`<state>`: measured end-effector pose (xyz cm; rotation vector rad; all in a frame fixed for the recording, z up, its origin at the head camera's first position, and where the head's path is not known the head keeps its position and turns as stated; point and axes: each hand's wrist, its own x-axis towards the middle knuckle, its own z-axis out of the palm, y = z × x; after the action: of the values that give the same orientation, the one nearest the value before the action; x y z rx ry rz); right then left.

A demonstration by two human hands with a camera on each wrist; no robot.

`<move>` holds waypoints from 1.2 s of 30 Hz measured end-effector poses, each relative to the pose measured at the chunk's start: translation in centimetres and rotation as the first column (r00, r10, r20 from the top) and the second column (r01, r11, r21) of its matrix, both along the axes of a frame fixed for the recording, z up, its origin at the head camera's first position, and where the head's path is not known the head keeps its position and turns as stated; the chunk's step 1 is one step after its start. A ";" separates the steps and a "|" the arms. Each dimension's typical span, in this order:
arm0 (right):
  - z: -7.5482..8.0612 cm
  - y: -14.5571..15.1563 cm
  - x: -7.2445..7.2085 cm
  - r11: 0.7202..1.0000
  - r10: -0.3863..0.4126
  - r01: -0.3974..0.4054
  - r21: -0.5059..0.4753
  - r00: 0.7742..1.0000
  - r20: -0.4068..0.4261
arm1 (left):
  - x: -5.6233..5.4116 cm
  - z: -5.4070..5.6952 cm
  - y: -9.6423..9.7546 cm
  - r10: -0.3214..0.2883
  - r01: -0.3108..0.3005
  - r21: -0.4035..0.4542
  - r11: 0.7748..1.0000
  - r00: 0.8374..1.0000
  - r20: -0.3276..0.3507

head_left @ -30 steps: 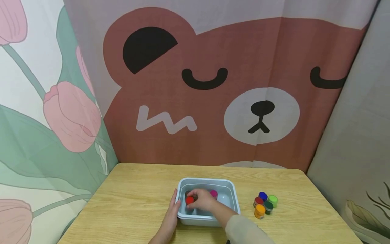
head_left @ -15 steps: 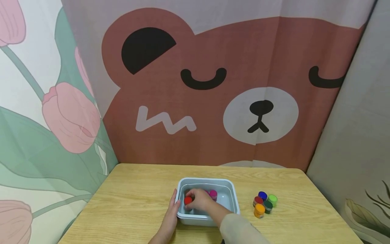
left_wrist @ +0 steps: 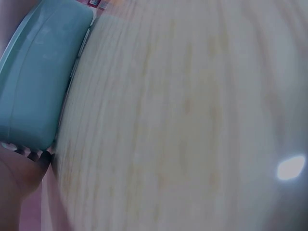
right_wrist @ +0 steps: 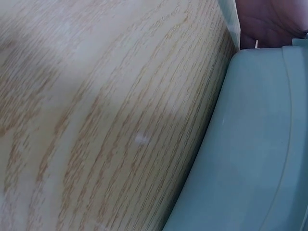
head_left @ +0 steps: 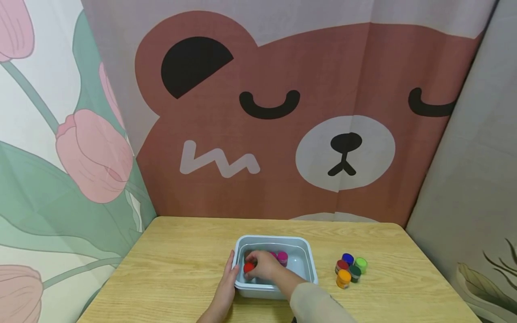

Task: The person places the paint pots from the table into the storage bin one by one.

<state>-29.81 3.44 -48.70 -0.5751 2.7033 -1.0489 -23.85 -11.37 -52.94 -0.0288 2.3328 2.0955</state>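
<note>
A light blue-grey plastic bin [head_left: 304, 238] stands on the table. My left hand [head_left: 223, 289] lies along the bin's left wall with its fingers straight and thumb at the rim. Inside, my right hand [head_left: 265, 265] pinches a small paint pot with a red lid [head_left: 248, 268] near the left wall. Two magenta-lidded pots [head_left: 282, 258] stand behind that hand, one partly covered by it. The left wrist view has the bin's outer wall [left_wrist: 41, 72] with a hand [left_wrist: 21, 175] at its end. The right wrist view shows the bin's wall [right_wrist: 255, 125] but not the red pot.
Right of the bin, several paint pots stand in a cluster on the wooden table [head_left: 181, 260]: blue [head_left: 348, 259], light green [head_left: 361, 264], dark green [head_left: 355, 273], dark red [head_left: 341, 267] and orange [head_left: 343, 278]. A curtain with a bear print [head_left: 274, 188] hangs behind the table.
My right hand and the red-lidded pot have shifted slightly left within the bin, uncovering part of a second magenta lid. My left hand stays at the bin's side.
</note>
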 end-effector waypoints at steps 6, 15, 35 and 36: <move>0.2 0.1 0.1 1.000 -0.001 0.001 -0.013 1.000 0.019 | 0.0 0.0 0.0 -0.003 0.003 0.010 1.000 1.000 0.003; 0.5 0.5 0.3 0.994 -0.011 0.018 -0.107 0.998 0.066 | 0.0 -0.1 0.0 -0.006 0.006 0.022 1.000 1.000 -0.003; 2.3 1.8 1.9 0.967 0.013 -0.007 -0.253 1.000 0.025 | 0.2 -0.3 0.0 -0.008 0.009 0.007 1.000 1.000 -0.018; 2.5 2.0 2.0 0.967 0.014 -0.008 -0.256 1.000 0.022 | 0.1 -0.2 0.0 -0.008 0.008 0.005 1.000 1.000 -0.011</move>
<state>-27.79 5.49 -46.16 -0.6126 2.5580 -1.4046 -23.71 -11.37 -53.18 -0.0078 2.3305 2.1031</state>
